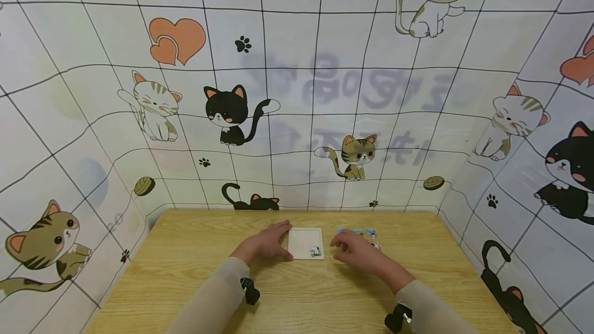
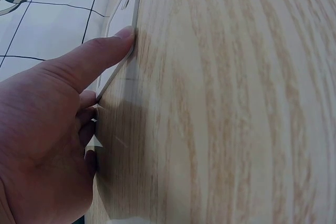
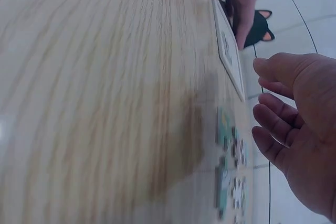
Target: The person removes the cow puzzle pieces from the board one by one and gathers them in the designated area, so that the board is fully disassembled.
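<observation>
A pale square puzzle board point(image 1: 301, 239) lies flat on the table, with a small picture piece point(image 1: 315, 251) in its near right corner. My left hand point(image 1: 265, 244) holds the board's left side, the thumb at its near edge and the forefinger at the far left corner. In the left wrist view the thumb point(image 2: 100, 56) presses against the board's rim. My right hand point(image 1: 359, 252) hovers between the board and several loose puzzle pieces point(image 3: 224, 129), fingers loosely bent; nothing shows between them in the right wrist view. In the head view this hand partly covers the pieces.
The wooden table point(image 1: 297, 298) ends at the back against a white sheet point(image 1: 287, 117) printed with cats and grid lines. The same sheet rises along the left and right sides. A black wrist mount point(image 1: 250, 291) sits on each sleeve.
</observation>
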{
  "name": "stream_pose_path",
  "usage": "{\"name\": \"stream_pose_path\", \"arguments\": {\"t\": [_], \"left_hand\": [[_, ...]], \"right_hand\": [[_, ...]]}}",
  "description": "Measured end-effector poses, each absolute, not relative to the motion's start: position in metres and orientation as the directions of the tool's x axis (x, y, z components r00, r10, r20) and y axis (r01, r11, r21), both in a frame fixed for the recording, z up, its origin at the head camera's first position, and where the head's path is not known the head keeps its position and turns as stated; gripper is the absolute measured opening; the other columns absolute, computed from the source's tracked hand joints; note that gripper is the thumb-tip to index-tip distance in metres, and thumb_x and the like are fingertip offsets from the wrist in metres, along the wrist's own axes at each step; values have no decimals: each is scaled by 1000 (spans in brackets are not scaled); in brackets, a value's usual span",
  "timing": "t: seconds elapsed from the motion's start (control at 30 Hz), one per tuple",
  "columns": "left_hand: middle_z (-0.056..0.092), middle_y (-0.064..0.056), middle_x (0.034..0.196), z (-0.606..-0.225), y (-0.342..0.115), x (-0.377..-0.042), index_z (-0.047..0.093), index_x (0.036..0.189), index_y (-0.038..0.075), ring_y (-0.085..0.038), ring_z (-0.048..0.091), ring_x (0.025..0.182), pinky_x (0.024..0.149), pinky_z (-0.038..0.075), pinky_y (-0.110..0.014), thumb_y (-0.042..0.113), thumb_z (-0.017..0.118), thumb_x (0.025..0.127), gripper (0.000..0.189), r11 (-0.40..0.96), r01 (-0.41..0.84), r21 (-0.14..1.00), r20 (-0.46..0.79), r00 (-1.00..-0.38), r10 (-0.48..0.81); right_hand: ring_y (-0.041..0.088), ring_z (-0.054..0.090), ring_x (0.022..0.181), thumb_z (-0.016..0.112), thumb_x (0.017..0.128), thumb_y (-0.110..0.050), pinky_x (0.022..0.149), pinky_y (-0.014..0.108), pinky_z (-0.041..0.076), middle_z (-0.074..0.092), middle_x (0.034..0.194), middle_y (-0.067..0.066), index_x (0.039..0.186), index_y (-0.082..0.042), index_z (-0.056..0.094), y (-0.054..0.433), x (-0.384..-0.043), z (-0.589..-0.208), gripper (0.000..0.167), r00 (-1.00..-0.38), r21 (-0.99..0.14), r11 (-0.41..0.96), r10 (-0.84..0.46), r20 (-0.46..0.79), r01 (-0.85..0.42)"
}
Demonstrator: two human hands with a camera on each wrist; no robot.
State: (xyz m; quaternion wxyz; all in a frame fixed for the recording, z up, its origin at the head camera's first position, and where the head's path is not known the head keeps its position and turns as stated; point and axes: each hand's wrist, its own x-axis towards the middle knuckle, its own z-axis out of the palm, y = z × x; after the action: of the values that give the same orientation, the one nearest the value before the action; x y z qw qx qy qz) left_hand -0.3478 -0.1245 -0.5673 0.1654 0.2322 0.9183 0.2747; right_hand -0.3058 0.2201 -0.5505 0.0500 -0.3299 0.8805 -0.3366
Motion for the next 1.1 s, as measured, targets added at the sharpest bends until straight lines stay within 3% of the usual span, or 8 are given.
{"name": "stream_pose_path", "arguments": {"t": [0.17,0.4,0.63,0.77,1.1], "left_hand": [[26,-12,182,-568,-125,-348,39,172,8,-43,21,167,131,24,-67,41,92,92,102,737,338,585,-172,-837,520],[27,-11,182,-569,-125,-349,40,172,9,-43,22,167,131,24,-67,42,92,91,101,743,336,579,-176,-838,516],[27,-9,182,-568,-124,-349,40,172,11,-41,22,167,131,25,-66,43,91,92,101,755,334,564,-183,-842,508],[25,-8,183,-568,-125,-349,38,173,12,-40,21,168,132,24,-65,45,90,93,101,760,335,557,-191,-839,510],[26,-9,182,-566,-125,-348,39,172,11,-40,22,168,132,24,-65,44,90,92,101,760,336,556,-186,-841,508]], "right_hand": [[24,61,99,75,106,-11,79,36,55,62,119,9,131,-2,72,203,-310,-546,28,-768,-616,567,-632,101,-547],[29,63,99,81,101,-11,82,39,57,63,118,10,130,-1,72,183,-317,-546,32,-760,-561,601,-646,78,-568],[18,64,94,84,101,-14,82,40,59,65,122,11,135,-2,72,173,-323,-550,38,-744,-503,625,-666,55,-597],[10,58,86,84,100,-15,78,36,56,65,118,9,136,-4,73,168,-325,-552,39,-729,-470,629,-683,46,-619],[8,50,77,86,100,-17,69,30,48,62,109,5,130,-8,77,161,-330,-553,32,-712,-468,626,-703,9,-624]]}}
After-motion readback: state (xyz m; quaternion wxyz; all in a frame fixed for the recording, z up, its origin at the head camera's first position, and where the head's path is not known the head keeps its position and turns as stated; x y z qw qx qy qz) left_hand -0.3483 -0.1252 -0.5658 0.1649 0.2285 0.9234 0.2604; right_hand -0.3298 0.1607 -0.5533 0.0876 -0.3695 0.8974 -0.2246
